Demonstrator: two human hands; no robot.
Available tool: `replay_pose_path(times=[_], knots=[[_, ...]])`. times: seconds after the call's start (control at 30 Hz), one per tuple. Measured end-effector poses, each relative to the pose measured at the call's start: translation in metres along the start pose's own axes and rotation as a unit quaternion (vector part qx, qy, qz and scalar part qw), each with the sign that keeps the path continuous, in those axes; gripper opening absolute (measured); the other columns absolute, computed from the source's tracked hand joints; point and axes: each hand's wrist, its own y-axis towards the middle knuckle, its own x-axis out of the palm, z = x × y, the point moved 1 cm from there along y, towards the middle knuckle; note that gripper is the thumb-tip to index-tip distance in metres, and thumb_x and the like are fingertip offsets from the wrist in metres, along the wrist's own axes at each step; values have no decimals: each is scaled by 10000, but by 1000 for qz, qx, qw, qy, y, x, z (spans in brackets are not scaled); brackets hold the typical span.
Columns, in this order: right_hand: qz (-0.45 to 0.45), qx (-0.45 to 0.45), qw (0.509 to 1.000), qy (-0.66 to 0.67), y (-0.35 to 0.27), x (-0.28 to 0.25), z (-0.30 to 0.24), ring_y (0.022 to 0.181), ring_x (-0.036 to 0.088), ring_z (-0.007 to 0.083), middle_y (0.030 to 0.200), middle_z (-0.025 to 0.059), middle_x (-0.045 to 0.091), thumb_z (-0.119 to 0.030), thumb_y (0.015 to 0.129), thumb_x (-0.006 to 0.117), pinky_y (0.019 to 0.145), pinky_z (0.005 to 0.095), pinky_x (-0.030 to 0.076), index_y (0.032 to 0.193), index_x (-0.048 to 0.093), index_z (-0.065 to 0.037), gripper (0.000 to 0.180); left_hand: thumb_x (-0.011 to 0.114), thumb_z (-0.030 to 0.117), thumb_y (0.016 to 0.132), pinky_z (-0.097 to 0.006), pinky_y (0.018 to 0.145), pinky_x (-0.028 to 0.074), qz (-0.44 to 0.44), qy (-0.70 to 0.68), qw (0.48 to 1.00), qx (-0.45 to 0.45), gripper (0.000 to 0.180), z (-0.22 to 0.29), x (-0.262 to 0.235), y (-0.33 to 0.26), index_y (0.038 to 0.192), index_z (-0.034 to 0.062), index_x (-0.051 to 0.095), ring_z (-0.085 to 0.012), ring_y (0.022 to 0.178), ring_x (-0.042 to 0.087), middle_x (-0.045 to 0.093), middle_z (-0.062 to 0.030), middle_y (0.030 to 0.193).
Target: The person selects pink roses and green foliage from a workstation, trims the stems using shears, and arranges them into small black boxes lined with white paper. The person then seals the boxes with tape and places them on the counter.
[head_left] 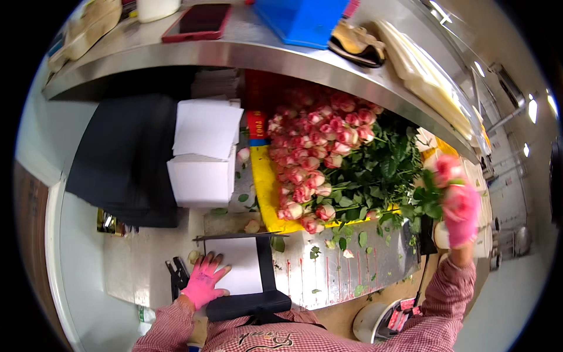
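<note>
My left hand (205, 280), in a pink glove, lies flat with fingers spread on a white sheet (240, 264) that sits in a black tray-like holder (267, 276) at the front of the metal table (346, 267). My right hand (461, 214), also pink-gloved, is raised at the right and grips the stem of a pink rose (448, 169) with green leaves. A large heap of pink and white roses (316, 152) lies across a yellow surface (265, 188), heads to the left, leafy stems to the right.
A stack of white paper (202, 152) and a stack of black sheets (126, 158) stand left of the roses. A steel shelf (246, 50) above carries a red phone (198, 22), a blue box (302, 20) and gloves. Loose leaves and petals litter the table.
</note>
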Motion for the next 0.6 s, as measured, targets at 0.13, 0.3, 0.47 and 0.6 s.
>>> replay_pose_path(times=[0.13, 0.3, 0.47, 0.6], knots=[[-107, -51, 985, -126, 60, 2, -68, 810, 636, 207, 933, 96, 658, 67, 881, 552, 683, 365, 508, 989, 627, -21, 158, 741, 479, 736, -550, 1184, 167, 13, -2, 1000, -7, 778, -3, 5, -18, 1410, 177, 499, -379, 1441, 250, 355, -144, 1525], [-528, -206, 820, 78, -38, 126, -187, 820, 699, 270, 870, 122, 698, -136, 845, 695, 743, 348, 562, 1089, 655, -92, 250, 733, 454, 763, -544, 1196, 155, 7, -18, 1000, -19, 810, -10, 14, -42, 1466, 171, 445, -387, 1464, 223, 321, -160, 1559], [-676, -177, 704, 130, -221, 320, -134, 981, 657, 374, 1080, 167, 694, -225, 823, 663, 838, 410, 537, 1244, 613, -163, 429, 774, 359, 707, -536, 1162, 243, 54, 0, 999, 8, 777, -4, 26, -35, 1415, 196, 497, -367, 1434, 294, 352, -132, 1538], [-632, -225, 728, 140, -273, 358, -124, 957, 653, 394, 1166, 204, 621, -274, 835, 662, 846, 449, 532, 1234, 579, -63, 459, 737, 297, 734, -537, 1158, 244, 50, -9, 999, 1, 712, 0, 32, -38, 1405, 217, 513, -369, 1434, 298, 356, -121, 1539]])
